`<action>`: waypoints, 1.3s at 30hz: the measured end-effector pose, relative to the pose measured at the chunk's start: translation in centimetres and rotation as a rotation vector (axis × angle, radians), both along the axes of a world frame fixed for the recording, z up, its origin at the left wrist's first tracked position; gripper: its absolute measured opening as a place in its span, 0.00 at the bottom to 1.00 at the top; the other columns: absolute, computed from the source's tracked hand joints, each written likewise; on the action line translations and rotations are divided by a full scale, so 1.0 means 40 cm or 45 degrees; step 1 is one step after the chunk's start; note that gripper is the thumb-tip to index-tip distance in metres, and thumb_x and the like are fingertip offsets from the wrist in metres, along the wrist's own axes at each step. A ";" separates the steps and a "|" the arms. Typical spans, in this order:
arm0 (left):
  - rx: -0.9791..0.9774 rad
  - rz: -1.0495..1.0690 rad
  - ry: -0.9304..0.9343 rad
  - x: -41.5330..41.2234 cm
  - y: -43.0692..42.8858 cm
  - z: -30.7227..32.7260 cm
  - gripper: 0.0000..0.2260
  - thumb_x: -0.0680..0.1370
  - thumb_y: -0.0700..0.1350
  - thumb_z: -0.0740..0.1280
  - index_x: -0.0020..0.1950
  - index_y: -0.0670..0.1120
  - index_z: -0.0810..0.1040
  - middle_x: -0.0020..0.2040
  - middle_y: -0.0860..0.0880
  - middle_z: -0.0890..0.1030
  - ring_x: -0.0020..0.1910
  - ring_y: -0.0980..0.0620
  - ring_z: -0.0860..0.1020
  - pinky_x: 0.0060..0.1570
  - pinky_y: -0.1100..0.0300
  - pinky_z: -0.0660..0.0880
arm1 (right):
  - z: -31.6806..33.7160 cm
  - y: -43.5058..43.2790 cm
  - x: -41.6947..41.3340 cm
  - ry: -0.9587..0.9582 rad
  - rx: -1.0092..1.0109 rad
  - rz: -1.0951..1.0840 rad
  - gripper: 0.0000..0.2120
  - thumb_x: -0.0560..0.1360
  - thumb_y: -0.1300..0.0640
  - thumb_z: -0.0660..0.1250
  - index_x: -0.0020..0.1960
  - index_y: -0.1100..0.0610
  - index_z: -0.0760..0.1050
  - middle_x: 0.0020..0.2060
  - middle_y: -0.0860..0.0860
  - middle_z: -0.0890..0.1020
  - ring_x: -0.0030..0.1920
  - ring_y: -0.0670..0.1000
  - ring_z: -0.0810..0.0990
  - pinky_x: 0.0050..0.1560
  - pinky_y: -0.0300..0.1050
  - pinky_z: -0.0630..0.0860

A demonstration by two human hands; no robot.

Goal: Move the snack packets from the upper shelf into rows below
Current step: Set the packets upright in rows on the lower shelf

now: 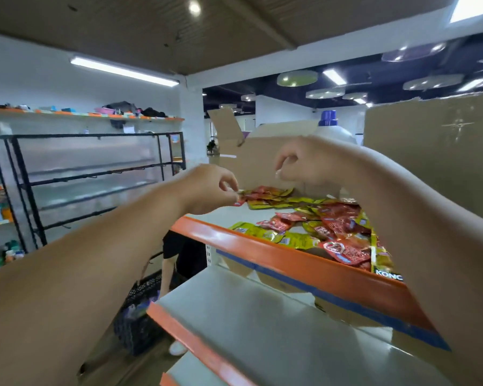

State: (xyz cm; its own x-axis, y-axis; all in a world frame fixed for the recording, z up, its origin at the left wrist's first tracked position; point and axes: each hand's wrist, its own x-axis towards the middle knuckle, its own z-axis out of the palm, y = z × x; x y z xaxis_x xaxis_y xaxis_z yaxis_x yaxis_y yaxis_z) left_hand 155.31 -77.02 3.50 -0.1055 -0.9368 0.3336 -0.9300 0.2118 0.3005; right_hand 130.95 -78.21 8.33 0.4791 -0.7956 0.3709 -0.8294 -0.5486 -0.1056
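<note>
"Pinching what, was the left hand [209, 190]?"
"A packet [241, 199] edging the pile [338, 227] on the upper shelf [262, 247] — right hand [304, 162] hovered above, fingers [283, 162] curled; holding anything, I couldn't tell."

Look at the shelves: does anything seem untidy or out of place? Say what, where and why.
Yes. The packets lie in a loose heap on the upper shelf, red and yellow mixed, overlapping at odd angles, some against the front lip. None stand in rows on the lower shelf.
</note>
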 end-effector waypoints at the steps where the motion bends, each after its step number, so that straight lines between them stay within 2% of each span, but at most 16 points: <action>1: 0.024 -0.027 -0.001 0.016 -0.042 -0.005 0.05 0.76 0.54 0.71 0.52 0.60 0.82 0.51 0.58 0.83 0.50 0.56 0.81 0.54 0.56 0.77 | -0.004 -0.024 0.012 0.024 0.026 -0.010 0.07 0.80 0.47 0.65 0.56 0.43 0.79 0.47 0.41 0.76 0.42 0.41 0.72 0.40 0.39 0.70; 4: 0.080 -0.120 -0.038 0.062 -0.183 -0.026 0.03 0.75 0.56 0.72 0.48 0.62 0.81 0.50 0.58 0.83 0.50 0.57 0.81 0.52 0.57 0.77 | -0.017 -0.107 0.060 0.175 0.140 -0.130 0.08 0.78 0.43 0.67 0.56 0.41 0.79 0.52 0.42 0.78 0.51 0.46 0.77 0.56 0.50 0.77; 6: 0.151 -0.195 -0.083 0.087 -0.277 -0.047 0.03 0.77 0.54 0.72 0.49 0.61 0.82 0.51 0.58 0.84 0.49 0.58 0.81 0.49 0.59 0.77 | -0.025 -0.173 0.094 0.278 0.208 -0.204 0.06 0.78 0.41 0.68 0.53 0.39 0.78 0.52 0.42 0.79 0.52 0.48 0.78 0.59 0.51 0.76; 8: 0.208 -0.281 -0.126 0.104 -0.363 -0.067 0.05 0.78 0.51 0.72 0.54 0.58 0.83 0.52 0.58 0.84 0.50 0.56 0.82 0.52 0.59 0.79 | -0.029 -0.231 0.128 0.273 0.252 -0.277 0.04 0.78 0.41 0.67 0.50 0.40 0.78 0.50 0.43 0.80 0.50 0.48 0.79 0.55 0.50 0.77; 11: 0.235 -0.398 -0.101 0.125 -0.472 -0.089 0.08 0.78 0.50 0.72 0.57 0.56 0.82 0.54 0.56 0.84 0.49 0.56 0.82 0.47 0.61 0.78 | -0.039 -0.304 0.164 0.266 0.302 -0.438 0.08 0.80 0.42 0.66 0.45 0.45 0.77 0.45 0.46 0.81 0.45 0.48 0.79 0.47 0.48 0.75; 14: 0.288 -0.513 -0.093 0.146 -0.553 -0.097 0.09 0.76 0.51 0.75 0.55 0.57 0.82 0.41 0.60 0.83 0.37 0.61 0.80 0.41 0.63 0.77 | -0.060 -0.335 0.191 0.338 0.515 -0.583 0.14 0.79 0.44 0.69 0.51 0.54 0.79 0.45 0.50 0.82 0.45 0.52 0.83 0.49 0.52 0.82; 16: 0.354 -0.594 -0.153 0.149 -0.592 -0.098 0.10 0.75 0.52 0.76 0.56 0.55 0.83 0.35 0.58 0.82 0.31 0.60 0.77 0.35 0.64 0.72 | -0.079 -0.334 0.192 0.445 0.644 -0.672 0.18 0.77 0.43 0.71 0.54 0.58 0.78 0.42 0.51 0.80 0.43 0.53 0.82 0.47 0.50 0.81; 18: 0.403 -0.667 -0.147 0.150 -0.621 -0.095 0.12 0.75 0.53 0.77 0.57 0.54 0.83 0.36 0.55 0.82 0.31 0.56 0.77 0.33 0.63 0.71 | -0.091 -0.332 0.185 0.562 0.681 -0.716 0.20 0.74 0.41 0.73 0.53 0.57 0.79 0.41 0.52 0.79 0.39 0.53 0.80 0.43 0.48 0.79; 20: 0.394 -0.711 -0.174 0.154 -0.636 -0.091 0.12 0.75 0.54 0.77 0.57 0.55 0.83 0.37 0.54 0.82 0.32 0.56 0.77 0.32 0.64 0.70 | -0.100 -0.332 0.177 0.613 0.715 -0.723 0.20 0.72 0.39 0.74 0.52 0.54 0.79 0.45 0.53 0.81 0.43 0.54 0.81 0.47 0.51 0.80; 24: 0.353 -0.760 -0.242 0.172 -0.631 -0.090 0.11 0.74 0.52 0.78 0.55 0.61 0.82 0.36 0.64 0.81 0.33 0.64 0.77 0.32 0.68 0.69 | -0.106 -0.341 0.178 0.576 0.762 -0.714 0.14 0.70 0.40 0.76 0.45 0.48 0.78 0.45 0.50 0.81 0.46 0.52 0.80 0.53 0.55 0.82; 25: 0.320 -0.749 -0.249 0.175 -0.627 -0.092 0.11 0.74 0.53 0.78 0.54 0.62 0.83 0.36 0.64 0.81 0.33 0.65 0.77 0.33 0.67 0.68 | -0.110 -0.343 0.181 0.566 0.765 -0.712 0.13 0.70 0.40 0.76 0.43 0.48 0.77 0.45 0.49 0.80 0.46 0.52 0.80 0.53 0.56 0.82; 29: 0.163 -0.720 -0.272 0.175 -0.608 -0.100 0.08 0.72 0.51 0.78 0.49 0.60 0.84 0.37 0.63 0.80 0.35 0.64 0.77 0.31 0.65 0.66 | -0.121 -0.341 0.196 0.580 0.720 -0.733 0.11 0.72 0.45 0.73 0.44 0.53 0.80 0.38 0.49 0.79 0.44 0.56 0.82 0.47 0.51 0.80; 32: 0.172 -0.809 -0.335 0.164 -0.587 -0.095 0.08 0.73 0.53 0.78 0.50 0.59 0.84 0.36 0.70 0.78 0.35 0.68 0.75 0.27 0.69 0.64 | -0.124 -0.335 0.202 0.524 0.643 -0.752 0.11 0.74 0.50 0.69 0.44 0.58 0.81 0.34 0.52 0.78 0.38 0.56 0.79 0.41 0.49 0.76; 34: 0.242 -0.874 -0.338 0.159 -0.570 -0.090 0.12 0.71 0.58 0.79 0.52 0.60 0.84 0.38 0.69 0.79 0.38 0.68 0.76 0.32 0.70 0.68 | -0.124 -0.330 0.208 0.510 0.611 -0.733 0.10 0.75 0.52 0.66 0.42 0.58 0.80 0.34 0.53 0.78 0.37 0.55 0.78 0.38 0.47 0.74; 37: 0.334 -0.930 -0.376 0.161 -0.557 -0.081 0.23 0.65 0.67 0.80 0.58 0.65 0.83 0.47 0.62 0.81 0.49 0.61 0.79 0.52 0.59 0.77 | -0.121 -0.321 0.212 0.432 0.478 -0.695 0.10 0.75 0.56 0.65 0.36 0.52 0.77 0.31 0.47 0.77 0.30 0.43 0.75 0.29 0.37 0.68; 39: 0.367 -0.962 -0.412 0.162 -0.556 -0.082 0.23 0.65 0.66 0.81 0.59 0.67 0.82 0.49 0.62 0.82 0.51 0.61 0.80 0.51 0.61 0.77 | -0.121 -0.321 0.211 0.366 0.388 -0.673 0.11 0.75 0.57 0.65 0.34 0.51 0.76 0.29 0.46 0.76 0.27 0.39 0.74 0.27 0.37 0.66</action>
